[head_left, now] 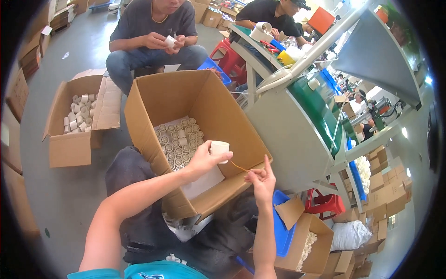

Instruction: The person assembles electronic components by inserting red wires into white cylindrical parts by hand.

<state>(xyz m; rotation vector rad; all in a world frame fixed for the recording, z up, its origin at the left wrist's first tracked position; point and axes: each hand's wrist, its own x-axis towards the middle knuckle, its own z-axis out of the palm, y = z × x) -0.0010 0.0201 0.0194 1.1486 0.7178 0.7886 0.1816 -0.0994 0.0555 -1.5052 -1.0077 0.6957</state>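
Note:
My left hand (pixel 203 161) is closed around a short white plastic cylinder (pixel 220 149), held above a large open cardboard box (pixel 241 135). A thin orange wire (pixel 239 166) runs from the cylinder to my right hand (pixel 263 183). Thumb and fingers there pinch the wire's end, while the index finger points up near the box's right edge. Inside the box, several round white parts (pixel 179 146) with open, spoked tops stand packed upright in rows. A pale sheet (pixel 204 185) shows beside them at the bottom.
A smaller carton (pixel 69 149) of loose white cylinders sits at left. Opposite me, a seated person (pixel 153 42) handles another white piece. To the right stands a workbench with a green belt (pixel 316 109); below it are a red stool (pixel 325 202), a blue tray (pixel 282 228) and cartons.

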